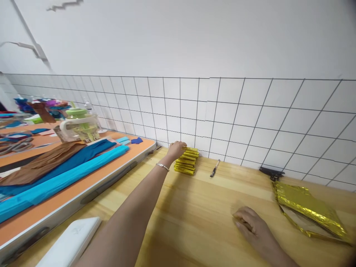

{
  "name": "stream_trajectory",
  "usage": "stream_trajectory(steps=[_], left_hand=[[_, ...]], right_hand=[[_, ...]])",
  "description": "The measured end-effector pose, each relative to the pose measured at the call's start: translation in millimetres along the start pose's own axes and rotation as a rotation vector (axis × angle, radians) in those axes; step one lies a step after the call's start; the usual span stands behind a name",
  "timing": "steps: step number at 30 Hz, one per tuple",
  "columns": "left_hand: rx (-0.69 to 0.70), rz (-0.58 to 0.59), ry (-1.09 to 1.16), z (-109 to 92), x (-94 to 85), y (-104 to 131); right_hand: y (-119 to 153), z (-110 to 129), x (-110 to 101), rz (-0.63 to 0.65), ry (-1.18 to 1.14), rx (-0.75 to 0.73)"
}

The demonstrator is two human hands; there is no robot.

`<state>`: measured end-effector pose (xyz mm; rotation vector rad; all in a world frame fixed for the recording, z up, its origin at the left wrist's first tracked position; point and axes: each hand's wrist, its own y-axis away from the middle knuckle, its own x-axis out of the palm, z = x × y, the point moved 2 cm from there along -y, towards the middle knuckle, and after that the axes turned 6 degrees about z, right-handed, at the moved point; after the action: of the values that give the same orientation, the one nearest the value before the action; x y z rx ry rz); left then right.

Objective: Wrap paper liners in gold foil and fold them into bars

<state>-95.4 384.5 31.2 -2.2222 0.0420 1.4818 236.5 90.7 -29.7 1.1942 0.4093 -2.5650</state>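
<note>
My left hand reaches to the far end of a row of folded gold foil strips, lying near the wall on the wooden table. Its fingers are closed at the farthest strip, and their tips are partly hidden. My right hand hovers over the table to the right, its fingers curled towards the thumb and slightly blurred. Nothing shows in it. Beyond it, on the right, lies a flat stack of gold foil sheets with one edge hanging loose. A craft knife or pen-like tool rests between the strips and the right hand.
A black clamp-like object touches the far edge of the foil stack. At the left, a raised orange board carries blue and brown paper and a green-lidded jug. A white device lies near my left forearm.
</note>
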Motion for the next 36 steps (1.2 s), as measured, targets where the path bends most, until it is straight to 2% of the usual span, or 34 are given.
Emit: stream_trajectory(steps=[2,5,11,16,20,24,28,30,32,36], left_hand=[[-0.027,0.012,0.006,2.9,8.4,-5.6],[-0.078,0.016,0.024,12.4,17.7,0.3],[-0.134,-0.005,0.062,24.9,21.4,19.2],[-0.163,-0.005,0.086,20.1,27.7,22.6],[-0.198,-0.016,0.145,5.6,28.0,26.1],[-0.210,-0.146,0.265,-24.8,16.3,22.3],[-0.138,-0.217,0.426,-79.0,19.0,22.6],[-0.073,-0.192,0.512,-112.7,31.0,31.7],[-0.017,-0.123,0.599,-146.2,48.2,47.0],[0.041,0.068,0.758,-201.6,83.3,87.2]], right_hand=[[-0.5,-0.2,0.1,-0.006,-0.021,0.004],[-0.1,2.9,-1.0,-0.005,-0.049,0.016],[1.0,8.5,-3.4,0.000,-0.049,0.020],[-0.9,5.4,-3.7,-0.014,-0.060,-0.015],[0.6,6.6,-4.5,-0.065,-0.053,-0.033],[5.3,9.6,-4.3,-0.137,-0.018,-0.065],[7.5,3.4,-18.1,-0.198,0.125,0.011],[9.2,-7.2,-40.8,-0.267,0.183,0.073],[14.7,-24.7,-74.5,-0.357,0.242,0.154],[44.7,-76.1,-144.8,-0.467,0.379,0.368]])
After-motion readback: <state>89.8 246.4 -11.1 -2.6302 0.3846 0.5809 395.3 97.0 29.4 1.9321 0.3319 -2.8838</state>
